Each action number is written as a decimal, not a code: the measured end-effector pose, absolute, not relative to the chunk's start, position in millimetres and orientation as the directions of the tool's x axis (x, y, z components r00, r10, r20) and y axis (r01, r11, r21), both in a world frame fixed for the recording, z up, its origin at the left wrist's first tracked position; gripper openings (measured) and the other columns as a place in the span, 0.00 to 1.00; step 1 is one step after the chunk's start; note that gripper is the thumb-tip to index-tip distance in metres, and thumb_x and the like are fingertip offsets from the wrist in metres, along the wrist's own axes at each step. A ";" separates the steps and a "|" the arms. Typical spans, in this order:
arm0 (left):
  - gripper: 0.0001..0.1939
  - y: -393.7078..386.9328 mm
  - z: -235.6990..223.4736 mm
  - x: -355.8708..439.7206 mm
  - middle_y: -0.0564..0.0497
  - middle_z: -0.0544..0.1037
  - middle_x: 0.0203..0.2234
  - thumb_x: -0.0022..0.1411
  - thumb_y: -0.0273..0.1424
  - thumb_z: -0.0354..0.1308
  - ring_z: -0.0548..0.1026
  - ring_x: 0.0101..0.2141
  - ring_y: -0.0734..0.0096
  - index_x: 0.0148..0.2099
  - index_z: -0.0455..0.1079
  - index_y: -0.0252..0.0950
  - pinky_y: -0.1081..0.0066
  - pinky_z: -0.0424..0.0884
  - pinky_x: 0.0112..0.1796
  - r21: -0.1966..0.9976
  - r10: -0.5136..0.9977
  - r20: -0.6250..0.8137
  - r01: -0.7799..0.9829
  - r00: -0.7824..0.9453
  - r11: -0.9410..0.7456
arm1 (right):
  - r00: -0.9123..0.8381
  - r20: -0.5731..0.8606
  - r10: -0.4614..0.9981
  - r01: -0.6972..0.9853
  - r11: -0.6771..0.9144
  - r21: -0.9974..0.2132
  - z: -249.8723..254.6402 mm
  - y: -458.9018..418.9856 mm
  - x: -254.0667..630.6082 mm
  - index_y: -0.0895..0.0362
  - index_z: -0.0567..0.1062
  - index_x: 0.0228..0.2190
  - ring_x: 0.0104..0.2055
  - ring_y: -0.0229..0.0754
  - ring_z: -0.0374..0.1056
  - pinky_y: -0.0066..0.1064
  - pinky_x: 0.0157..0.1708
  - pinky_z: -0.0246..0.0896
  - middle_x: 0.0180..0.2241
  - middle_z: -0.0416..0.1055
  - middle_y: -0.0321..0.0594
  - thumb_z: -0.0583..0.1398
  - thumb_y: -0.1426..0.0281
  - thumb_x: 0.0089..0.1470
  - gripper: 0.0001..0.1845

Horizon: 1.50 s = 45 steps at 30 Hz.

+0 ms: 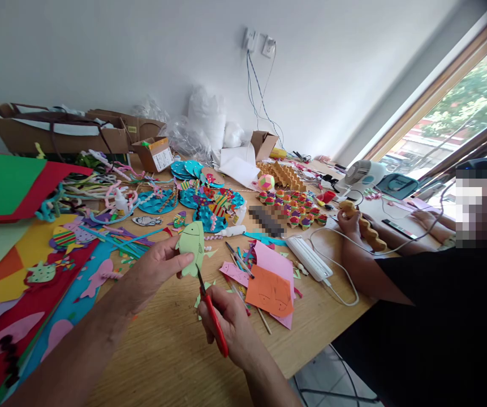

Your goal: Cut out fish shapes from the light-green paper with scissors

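Note:
My left hand (155, 270) pinches a light green paper fish (192, 246) with a drawn face, held upright above the wooden table (171, 345). My right hand (225, 319) is closed round red-handled scissors (210, 308). Their blades point up and meet the lower edge of the fish. Small green paper scraps lie on the table under the fish.
Orange paper (269, 291) and pink paper (274, 263) lie right of my hands. Coloured sheets (9, 249), pipe cleaners and blue discs (156, 201) crowd the left and middle. A person in black sits at the right, holding a brown wavy piece (364, 226). A white fan (362, 175) stands behind.

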State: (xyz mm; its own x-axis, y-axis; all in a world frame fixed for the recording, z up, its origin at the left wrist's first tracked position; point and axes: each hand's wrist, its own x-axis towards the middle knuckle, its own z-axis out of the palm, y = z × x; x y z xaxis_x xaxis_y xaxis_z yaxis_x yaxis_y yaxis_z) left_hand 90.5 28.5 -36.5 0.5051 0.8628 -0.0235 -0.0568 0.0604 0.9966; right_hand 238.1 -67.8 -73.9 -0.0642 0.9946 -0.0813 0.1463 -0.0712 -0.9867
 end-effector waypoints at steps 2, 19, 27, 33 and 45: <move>0.05 25.7 -35.7 93.5 0.59 0.70 0.22 0.54 0.33 0.60 0.63 0.24 0.74 0.32 0.70 0.38 0.75 0.61 0.25 0.993 0.859 -0.005 -0.101 0.513 0.065 | -0.068 -0.091 0.994 0.069 -0.086 -0.994 -75.5 -67.2 235.6 0.54 0.61 0.20 0.14 0.32 0.52 0.23 0.15 0.47 0.12 0.57 0.27 0.57 0.48 0.54 0.25; 0.12 16.3 -35.8 104.2 0.56 0.68 0.18 0.52 0.35 0.58 0.65 0.24 0.71 0.20 0.65 0.39 0.71 0.62 0.29 0.999 0.882 -0.002 -0.038 0.472 0.022 | -0.058 -0.047 0.997 -0.153 -0.055 -0.987 -83.6 -64.1 227.3 0.55 0.63 0.23 0.12 0.30 0.50 0.23 0.14 0.43 0.11 0.57 0.27 0.56 0.39 0.49 0.31; 0.12 15.8 -34.7 105.3 0.56 0.68 0.18 0.52 0.35 0.57 0.65 0.24 0.70 0.20 0.64 0.39 0.71 0.61 0.28 1.000 0.881 -0.006 0.001 0.473 0.006 | -0.033 -0.044 0.998 -0.075 -0.046 -0.996 -77.5 -64.0 229.5 0.54 0.62 0.22 0.14 0.31 0.51 0.24 0.15 0.46 0.12 0.57 0.28 0.55 0.38 0.48 0.32; 0.11 16.7 -35.2 104.1 0.57 0.66 0.18 0.51 0.36 0.57 0.63 0.24 0.71 0.20 0.62 0.39 0.71 0.60 0.27 0.999 0.883 -0.040 0.036 0.467 0.026 | -0.048 -0.028 0.998 -0.041 -0.030 -0.999 -77.2 -65.3 232.0 0.55 0.62 0.22 0.15 0.32 0.52 0.24 0.16 0.47 0.12 0.58 0.29 0.54 0.39 0.50 0.31; 0.11 16.6 -33.5 102.2 0.57 0.67 0.18 0.51 0.36 0.57 0.64 0.24 0.71 0.20 0.62 0.39 0.70 0.61 0.27 0.999 0.888 -0.038 0.047 0.459 0.018 | -0.037 -0.054 0.998 -0.056 -0.056 -0.997 -76.1 -63.5 231.1 0.55 0.62 0.21 0.13 0.31 0.50 0.23 0.14 0.46 0.12 0.57 0.27 0.55 0.40 0.50 0.30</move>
